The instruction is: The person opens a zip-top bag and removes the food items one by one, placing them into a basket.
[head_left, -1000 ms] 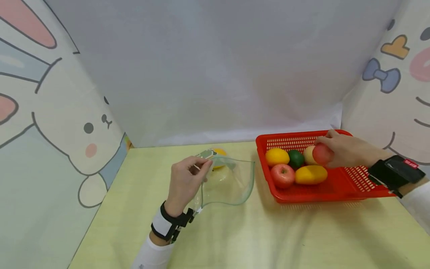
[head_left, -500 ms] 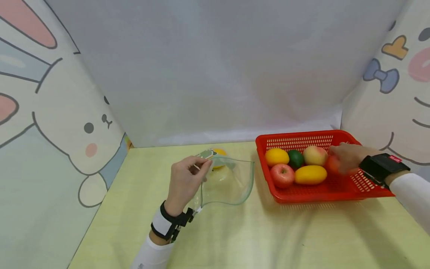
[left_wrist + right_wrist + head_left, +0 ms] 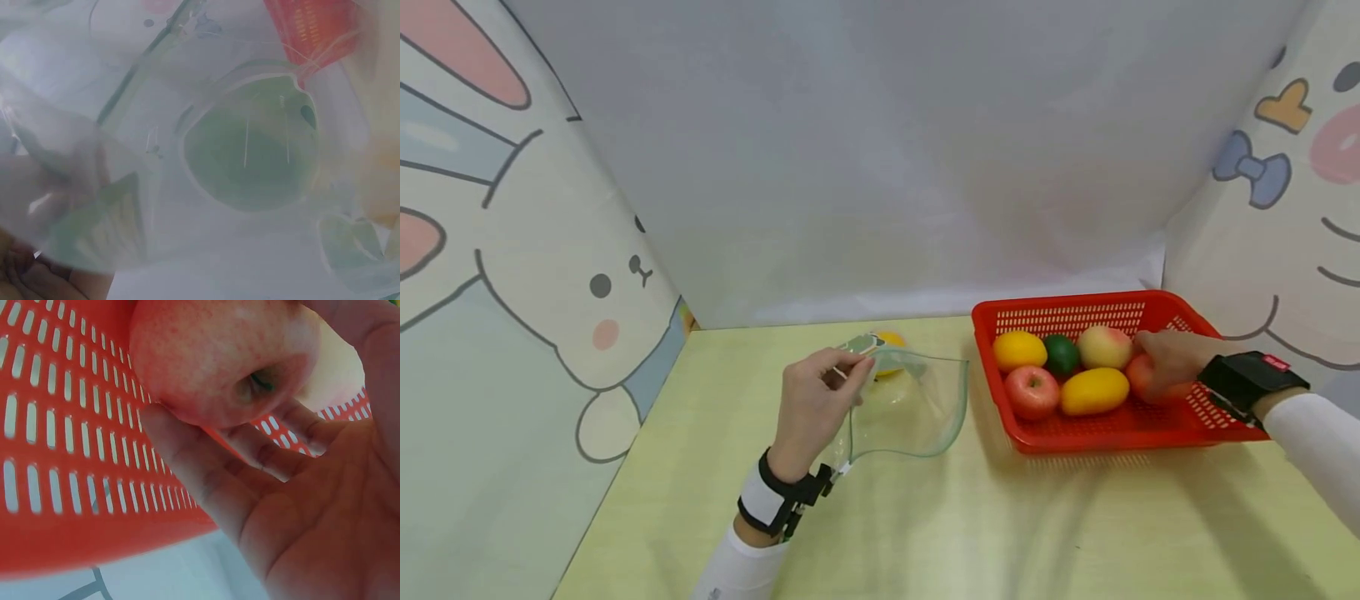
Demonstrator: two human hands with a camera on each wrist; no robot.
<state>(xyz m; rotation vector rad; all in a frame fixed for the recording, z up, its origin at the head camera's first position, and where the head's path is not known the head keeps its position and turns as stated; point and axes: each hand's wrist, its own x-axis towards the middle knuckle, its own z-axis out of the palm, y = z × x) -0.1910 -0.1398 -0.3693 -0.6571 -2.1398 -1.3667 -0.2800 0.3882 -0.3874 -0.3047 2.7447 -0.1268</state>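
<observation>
No legible text, label or number anywhere; small red tag on wrist strap point(image 3: 1252, 379) behind right hand point(image 3: 1172, 358) too blurred to read.

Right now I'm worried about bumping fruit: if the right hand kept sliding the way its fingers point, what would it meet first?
The right hand holds a red apple in the red slotted plastic basket, fingers pointing left. First in line looks like the pale pink peach or the yellow mango; depth is unclear.
</observation>
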